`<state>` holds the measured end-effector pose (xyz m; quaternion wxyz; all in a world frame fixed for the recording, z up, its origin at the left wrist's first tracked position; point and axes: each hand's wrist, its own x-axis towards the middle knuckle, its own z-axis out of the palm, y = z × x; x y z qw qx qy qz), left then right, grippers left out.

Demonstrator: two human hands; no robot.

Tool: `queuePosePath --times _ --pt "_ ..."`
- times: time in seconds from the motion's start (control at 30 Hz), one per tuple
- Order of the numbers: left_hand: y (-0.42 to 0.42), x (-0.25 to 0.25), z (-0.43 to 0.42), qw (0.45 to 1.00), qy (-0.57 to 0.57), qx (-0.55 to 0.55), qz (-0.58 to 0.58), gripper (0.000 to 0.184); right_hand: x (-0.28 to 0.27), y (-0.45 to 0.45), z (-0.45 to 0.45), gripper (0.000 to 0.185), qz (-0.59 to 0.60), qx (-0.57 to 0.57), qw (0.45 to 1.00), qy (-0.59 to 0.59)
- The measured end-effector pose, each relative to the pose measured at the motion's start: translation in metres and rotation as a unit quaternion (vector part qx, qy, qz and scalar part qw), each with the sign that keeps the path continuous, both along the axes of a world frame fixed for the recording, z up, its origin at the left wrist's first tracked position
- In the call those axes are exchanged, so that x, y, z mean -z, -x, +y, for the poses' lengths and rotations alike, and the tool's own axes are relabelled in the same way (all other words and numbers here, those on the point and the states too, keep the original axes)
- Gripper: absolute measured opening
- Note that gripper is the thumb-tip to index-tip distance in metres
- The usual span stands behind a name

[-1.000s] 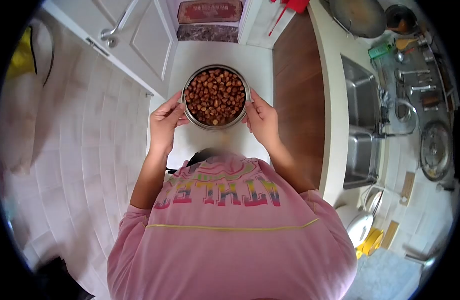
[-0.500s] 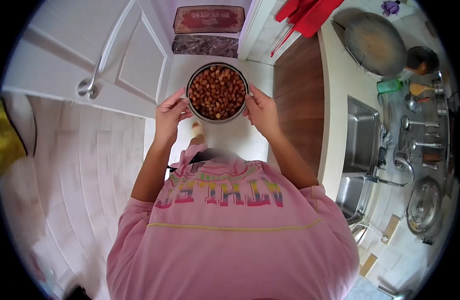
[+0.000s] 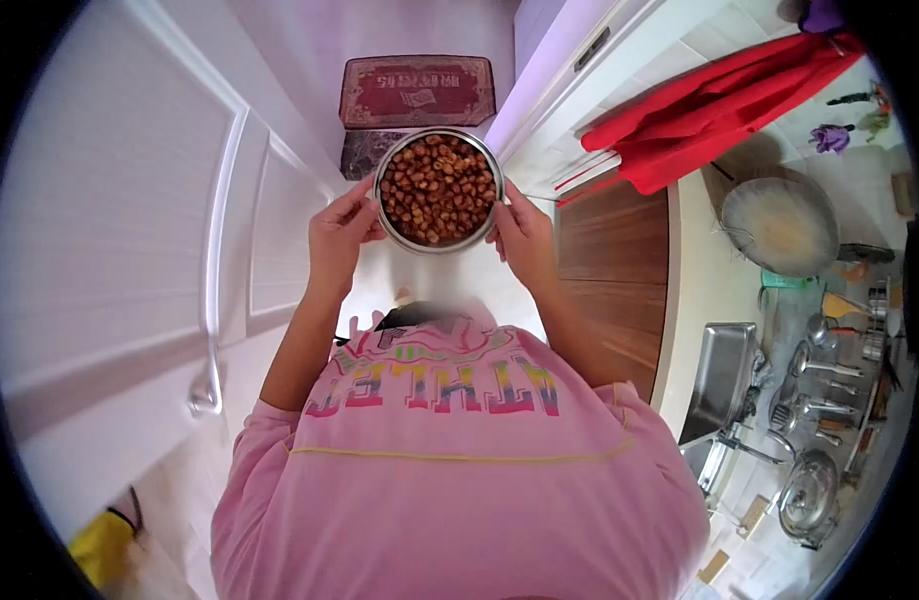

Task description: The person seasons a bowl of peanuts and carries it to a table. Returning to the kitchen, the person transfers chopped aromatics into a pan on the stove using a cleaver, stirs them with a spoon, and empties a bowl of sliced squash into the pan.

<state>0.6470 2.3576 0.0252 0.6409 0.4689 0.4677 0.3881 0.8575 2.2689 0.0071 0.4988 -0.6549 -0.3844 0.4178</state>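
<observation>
A round metal bowl (image 3: 382, 221) full of glossy brown chunks of food (image 3: 438, 188) is held level in front of my chest. On its left side my left hand (image 3: 342, 232) grips the rim, thumb on top. The opposite side is held by my right hand (image 3: 525, 232), its thumb also near the rim and its fingers partly hidden beneath. What the food is, I cannot tell for sure.
A white door (image 3: 270, 220) stands at the left. Ahead lie a red mat (image 3: 418, 92) and a dark stone threshold (image 3: 365, 155). At the right are a red apron (image 3: 710, 115), a counter (image 3: 695, 270) with a wok (image 3: 780, 228), a sink (image 3: 720, 380) and hanging utensils.
The doorway and mat are nearer, and the counter and sink have slid backward in view. The door now fills more of the left side. Both hands still hold the bowl.
</observation>
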Motion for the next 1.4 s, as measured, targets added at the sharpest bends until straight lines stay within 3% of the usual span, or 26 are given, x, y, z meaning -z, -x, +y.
queuePosePath --times 0.23,0.5,0.6,0.63,0.7,0.83,0.87,1.0,1.1,1.17,1.3,1.33,1.4 --pt "-0.02 0.062 0.131 0.994 0.11 -0.014 -0.005 0.035 0.03 -0.025 0.144 0.038 0.015 -0.031 0.997 0.069" --pt "-0.082 0.06 0.301 0.997 0.011 -0.074 -0.028 0.034 0.041 -0.088 0.326 0.04 -0.086 -0.036 0.995 -0.039" --pt "-0.104 0.079 0.364 0.996 0.022 -0.08 -0.033 0.033 0.046 -0.115 0.393 0.04 -0.151 -0.065 0.985 -0.055" --pt "-0.096 0.086 0.33 0.994 0.036 -0.097 -0.037 0.033 0.056 -0.109 0.368 0.039 -0.119 -0.09 0.988 -0.027" --pt "-0.119 0.103 0.392 0.993 0.065 -0.081 -0.053 0.035 0.075 -0.133 0.431 0.039 -0.048 -0.095 0.994 0.022" --pt "-0.139 0.147 0.477 0.991 0.105 -0.048 -0.067 0.038 0.112 -0.153 0.509 0.037 -0.045 -0.068 0.997 0.016" --pt "-0.113 0.105 0.382 0.992 0.079 -0.064 -0.08 0.038 0.065 -0.128 0.422 0.037 -0.038 -0.081 0.996 0.003" --pt "-0.125 0.11 0.389 0.996 0.061 -0.039 -0.055 0.037 0.072 -0.142 0.42 0.037 -0.067 -0.086 0.994 -0.009" --pt "-0.134 0.115 0.413 0.995 0.069 -0.03 -0.066 0.037 0.092 -0.147 0.434 0.036 -0.139 -0.075 0.987 0.025" --pt "-0.146 0.126 0.427 0.994 0.077 -0.03 -0.064 0.037 0.092 -0.155 0.443 0.036 -0.107 -0.061 0.992 0.025" --pt "-0.147 0.094 0.458 0.998 0.026 -0.021 -0.059 0.036 0.091 -0.153 0.469 0.036 -0.133 0.015 0.989 -0.054" --pt "-0.152 0.082 0.501 0.999 0.008 -0.02 -0.044 0.036 0.087 -0.158 0.511 0.037 -0.148 0.012 0.983 -0.109" --pt "-0.151 0.064 0.513 0.999 -0.037 -0.025 -0.023 0.035 0.064 -0.154 0.522 0.037 -0.092 0.01 0.992 -0.082"
